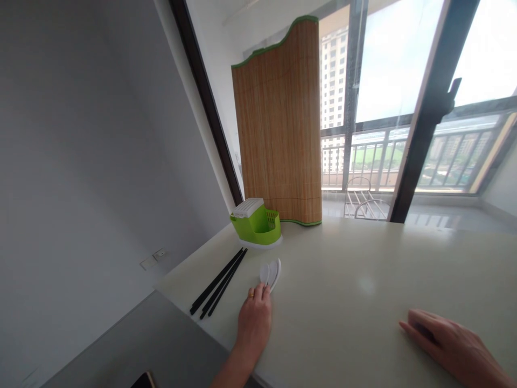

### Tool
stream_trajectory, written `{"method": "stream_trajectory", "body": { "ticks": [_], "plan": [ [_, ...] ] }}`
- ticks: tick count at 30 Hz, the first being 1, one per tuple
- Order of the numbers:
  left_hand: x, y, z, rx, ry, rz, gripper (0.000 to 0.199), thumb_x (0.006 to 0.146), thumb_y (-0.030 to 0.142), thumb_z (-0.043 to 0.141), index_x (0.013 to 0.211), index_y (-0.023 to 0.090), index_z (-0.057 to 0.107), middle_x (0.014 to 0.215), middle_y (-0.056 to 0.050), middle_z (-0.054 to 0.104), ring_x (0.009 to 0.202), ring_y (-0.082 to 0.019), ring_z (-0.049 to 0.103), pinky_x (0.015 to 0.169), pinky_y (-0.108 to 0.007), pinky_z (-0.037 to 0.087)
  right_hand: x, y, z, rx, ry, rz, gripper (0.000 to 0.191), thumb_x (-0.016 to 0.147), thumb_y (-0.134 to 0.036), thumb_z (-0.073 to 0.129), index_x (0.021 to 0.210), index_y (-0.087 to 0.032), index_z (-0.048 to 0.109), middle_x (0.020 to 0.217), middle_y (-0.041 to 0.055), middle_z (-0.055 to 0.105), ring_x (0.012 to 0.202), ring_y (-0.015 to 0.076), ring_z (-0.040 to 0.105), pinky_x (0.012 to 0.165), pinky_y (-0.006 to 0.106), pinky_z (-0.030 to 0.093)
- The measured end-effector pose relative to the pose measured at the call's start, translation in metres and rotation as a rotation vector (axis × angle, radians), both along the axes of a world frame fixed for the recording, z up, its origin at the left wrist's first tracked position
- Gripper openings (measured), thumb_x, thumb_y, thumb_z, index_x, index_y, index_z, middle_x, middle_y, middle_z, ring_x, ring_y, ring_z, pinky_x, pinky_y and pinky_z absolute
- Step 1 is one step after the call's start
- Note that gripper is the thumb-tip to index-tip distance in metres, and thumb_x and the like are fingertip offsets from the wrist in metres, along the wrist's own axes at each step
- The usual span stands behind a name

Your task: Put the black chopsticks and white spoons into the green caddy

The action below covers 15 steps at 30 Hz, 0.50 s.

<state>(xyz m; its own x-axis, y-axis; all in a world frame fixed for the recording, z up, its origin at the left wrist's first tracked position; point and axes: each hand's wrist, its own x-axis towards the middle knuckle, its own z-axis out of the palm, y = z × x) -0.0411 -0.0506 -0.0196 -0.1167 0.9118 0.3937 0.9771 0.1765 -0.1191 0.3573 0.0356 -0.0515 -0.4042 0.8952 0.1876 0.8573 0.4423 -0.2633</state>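
My left hand (pixel 256 312), with a ring on one finger, reaches over the white table and has its fingers closed on the handles of white spoons (pixel 264 273). The spoon bowls point away from me and lie side by side near the tabletop. Left of that hand, several black chopsticks (pixel 220 283) lie loosely together on the table. Behind the spoons stands a bright green utensil holder (pixel 258 229) with a white slotted top and a white base. My right hand (pixel 448 339) rests on the table at the right, loosely curled, thumb apart from the fingers, with nothing visible in it.
A wood-slat mat (pixel 278 129) with green edging stands upright behind the holder. The white table (pixel 343 302) ends at a near left edge beside a grey wall (pixel 100 161) with a switch plate (pixel 153 258). Framed windows (pixel 396 70) and a metal rack (pixel 365 202) are beyond.
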Motion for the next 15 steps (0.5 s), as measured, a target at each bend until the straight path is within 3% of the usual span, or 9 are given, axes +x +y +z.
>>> {"method": "stream_trajectory", "body": {
  "ticks": [5,9,12,15],
  "plan": [
    [0.073,-0.004,-0.017,0.064,-0.033,-0.132,0.035,0.082,0.006,0.051,0.113,0.016,0.063,0.111,-0.009,0.065,0.096,-0.021,0.061,0.078,-0.031,0.055,0.0,-0.002,0.004,0.029,0.026,0.018,0.044,0.087,-0.06,0.039,0.064,-0.024,0.05,0.061,-0.0029,0.058,0.054,0.0137,0.057,0.05,0.023,0.036],
    [0.144,-0.005,-0.033,0.294,-0.054,-0.309,0.024,0.078,0.01,0.058,0.098,0.018,0.068,0.094,-0.006,0.069,0.076,-0.019,0.064,0.053,-0.027,0.052,-0.001,-0.004,0.014,0.059,0.111,-0.026,0.043,0.087,-0.061,0.039,0.069,-0.026,0.055,0.065,-0.0029,0.06,0.054,0.0132,0.058,0.049,0.021,0.041],
    [0.195,-0.002,-0.042,0.503,-0.142,-0.309,0.01,0.074,0.011,0.061,0.079,0.018,0.067,0.077,-0.005,0.067,0.059,-0.018,0.06,0.041,-0.026,0.042,0.001,-0.002,0.019,0.138,0.198,-0.103,0.039,0.087,-0.061,0.039,0.086,-0.028,0.06,0.081,-0.0012,0.064,0.058,0.0133,0.06,0.049,0.021,0.045],
    [0.234,0.0,-0.047,0.537,-0.242,-0.25,0.004,0.072,0.015,0.062,0.071,0.018,0.064,0.061,-0.005,0.06,0.046,-0.016,0.053,0.036,-0.027,0.035,0.004,0.0,0.019,0.235,0.236,-0.14,0.039,0.087,-0.06,0.039,0.097,-0.028,0.06,0.098,0.002,0.063,0.07,0.0167,0.062,0.056,0.025,0.05]
  ]
}}
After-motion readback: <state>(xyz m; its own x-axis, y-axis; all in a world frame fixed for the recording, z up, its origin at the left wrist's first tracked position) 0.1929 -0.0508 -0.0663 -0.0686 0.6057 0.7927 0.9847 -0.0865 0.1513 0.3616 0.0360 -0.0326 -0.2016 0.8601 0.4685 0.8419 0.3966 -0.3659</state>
